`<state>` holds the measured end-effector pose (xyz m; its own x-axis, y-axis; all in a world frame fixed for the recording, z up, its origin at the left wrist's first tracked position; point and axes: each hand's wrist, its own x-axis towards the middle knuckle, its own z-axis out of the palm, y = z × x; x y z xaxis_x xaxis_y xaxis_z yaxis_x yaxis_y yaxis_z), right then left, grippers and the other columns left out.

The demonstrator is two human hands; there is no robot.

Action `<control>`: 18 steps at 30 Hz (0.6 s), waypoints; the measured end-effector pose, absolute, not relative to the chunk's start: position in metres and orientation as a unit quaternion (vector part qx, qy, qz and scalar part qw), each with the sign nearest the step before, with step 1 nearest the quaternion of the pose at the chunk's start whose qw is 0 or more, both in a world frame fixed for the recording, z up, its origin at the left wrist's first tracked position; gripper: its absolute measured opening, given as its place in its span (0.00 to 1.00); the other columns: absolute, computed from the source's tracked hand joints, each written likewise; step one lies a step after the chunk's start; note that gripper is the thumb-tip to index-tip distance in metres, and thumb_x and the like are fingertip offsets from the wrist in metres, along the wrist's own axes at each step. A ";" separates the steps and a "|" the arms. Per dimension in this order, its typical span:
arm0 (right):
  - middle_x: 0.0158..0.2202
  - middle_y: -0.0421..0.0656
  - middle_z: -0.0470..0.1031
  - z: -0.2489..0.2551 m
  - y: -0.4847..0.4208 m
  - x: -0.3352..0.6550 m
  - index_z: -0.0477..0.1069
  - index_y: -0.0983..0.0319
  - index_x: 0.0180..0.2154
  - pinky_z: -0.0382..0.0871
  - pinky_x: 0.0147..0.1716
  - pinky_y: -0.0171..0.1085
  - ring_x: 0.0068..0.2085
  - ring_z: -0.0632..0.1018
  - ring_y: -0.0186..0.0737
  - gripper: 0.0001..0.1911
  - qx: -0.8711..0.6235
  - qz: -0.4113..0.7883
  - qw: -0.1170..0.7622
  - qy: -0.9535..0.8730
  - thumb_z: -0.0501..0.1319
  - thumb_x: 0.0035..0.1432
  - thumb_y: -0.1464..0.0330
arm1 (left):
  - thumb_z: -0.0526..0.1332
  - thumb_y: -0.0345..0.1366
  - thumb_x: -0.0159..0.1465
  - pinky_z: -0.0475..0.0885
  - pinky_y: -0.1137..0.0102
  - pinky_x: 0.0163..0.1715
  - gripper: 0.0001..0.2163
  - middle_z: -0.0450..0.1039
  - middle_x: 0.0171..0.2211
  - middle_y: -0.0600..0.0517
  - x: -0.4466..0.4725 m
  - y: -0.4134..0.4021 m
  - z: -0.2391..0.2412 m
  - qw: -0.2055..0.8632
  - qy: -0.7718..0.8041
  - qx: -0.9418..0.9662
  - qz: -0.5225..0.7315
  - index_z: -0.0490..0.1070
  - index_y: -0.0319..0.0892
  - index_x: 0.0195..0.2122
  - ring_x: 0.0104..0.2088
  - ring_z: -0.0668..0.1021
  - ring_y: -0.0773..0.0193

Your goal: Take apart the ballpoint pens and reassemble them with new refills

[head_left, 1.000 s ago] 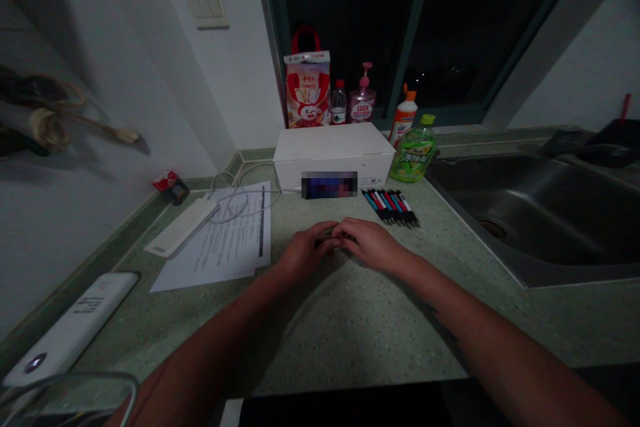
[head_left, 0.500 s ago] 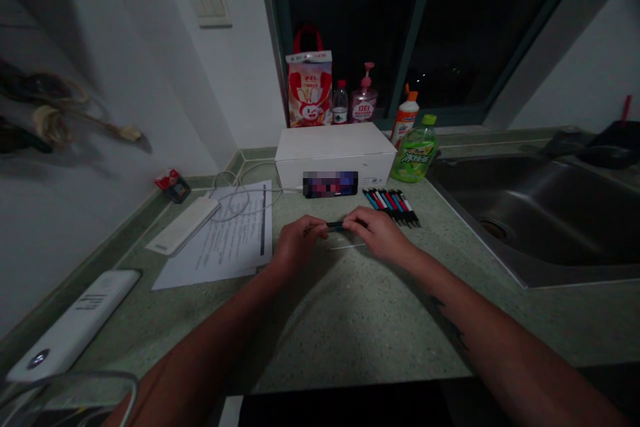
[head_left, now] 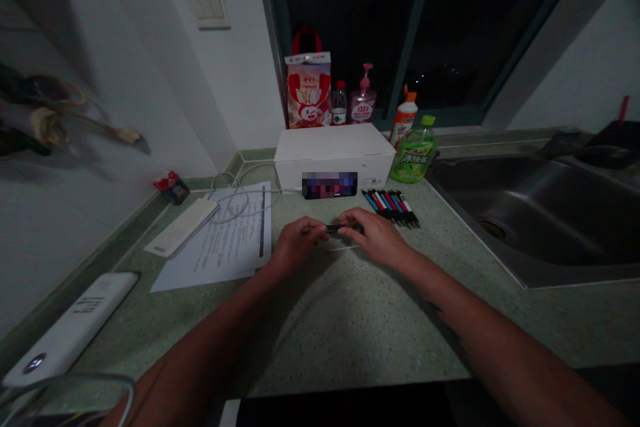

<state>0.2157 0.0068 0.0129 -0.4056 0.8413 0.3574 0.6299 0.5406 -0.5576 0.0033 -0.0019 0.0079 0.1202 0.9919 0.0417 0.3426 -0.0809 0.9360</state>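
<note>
A dark pen (head_left: pixel 332 229) spans the gap between my two hands, just above the counter. My left hand (head_left: pixel 299 240) pinches its left end. At the other end, my right hand (head_left: pixel 373 233) has its fingers closed around the pen, and part of it is hidden there. Beneath the hands a thin white stick, perhaps a refill (head_left: pixel 344 248), lies on the counter. Beyond my right hand is a row of several pens (head_left: pixel 391 207) with blue, red, white and black barrels, side by side.
A phone (head_left: pixel 330 185) leans against a white box (head_left: pixel 333 147). Left are a printed sheet (head_left: pixel 235 240), a white power bank (head_left: pixel 183 227), a larger white device (head_left: pixel 75 327) and a small red pack (head_left: pixel 171 187). A green bottle (head_left: pixel 414 153) stands near the sink (head_left: pixel 525 213).
My right hand has shifted slightly left along the pen, and its fingers have changed position on it. My left hand keeps its pinch almost in place.
</note>
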 end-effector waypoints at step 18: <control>0.37 0.41 0.76 0.009 0.005 0.207 0.73 0.62 0.49 0.65 0.34 0.33 0.34 0.76 0.37 0.13 -0.453 0.307 0.340 -0.765 0.67 0.62 0.70 | 0.62 0.40 0.62 0.73 0.68 0.36 0.07 0.80 0.30 0.50 0.006 -0.003 0.002 0.402 0.512 0.643 0.404 0.75 0.42 0.35 0.33 0.80 0.61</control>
<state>0.2069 0.0047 0.0090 -0.3588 0.9014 0.2423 0.4836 0.4016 -0.7777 0.0059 -0.0033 0.0017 0.1506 0.9826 0.1084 0.3338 -0.1537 0.9300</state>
